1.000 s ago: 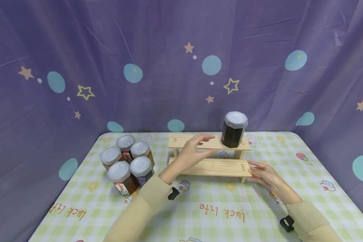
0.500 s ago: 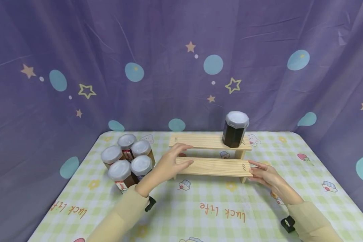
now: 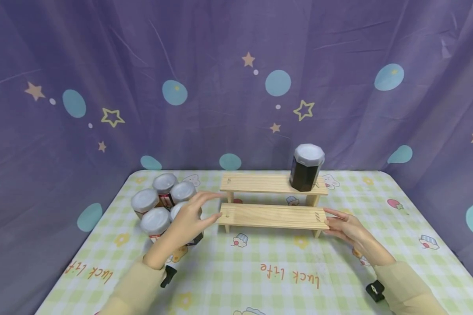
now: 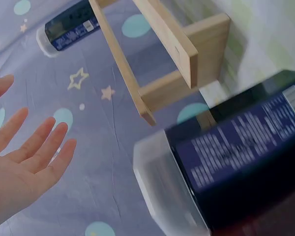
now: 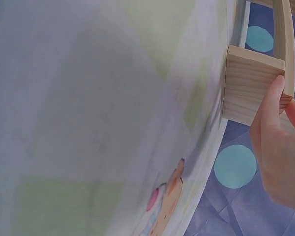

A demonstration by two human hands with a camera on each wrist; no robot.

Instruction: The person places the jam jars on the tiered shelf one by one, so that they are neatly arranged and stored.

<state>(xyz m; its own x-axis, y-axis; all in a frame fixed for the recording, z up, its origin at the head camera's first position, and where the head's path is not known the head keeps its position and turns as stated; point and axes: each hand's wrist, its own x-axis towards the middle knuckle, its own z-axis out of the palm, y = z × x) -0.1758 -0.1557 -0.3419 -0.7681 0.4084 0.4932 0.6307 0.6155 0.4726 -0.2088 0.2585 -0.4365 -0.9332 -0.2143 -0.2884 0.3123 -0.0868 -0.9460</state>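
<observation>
A two-step wooden shelf stands on the table, with a dark jar with a whitish lid upright at the right of its upper step. My right hand pinches the right end of the lower board; in the right wrist view a finger and the thumb lie on either side of the board end. Between the shelf and a cluster of lidded jars, my left hand is open, thumb and fingers spread, overlapping the front right jars. The left wrist view shows one jar large, its blue label facing the camera.
The table bears a green checked cloth with printed cartoons. Behind it hangs a purple curtain. The jars stand close together at the table's left, and a shelf leg shows beside my right fingers.
My left hand has moved left and slightly down, from near the jar on the upper step, past the shelf's left end, to the jar cluster. My right hand stays at the shelf end.
</observation>
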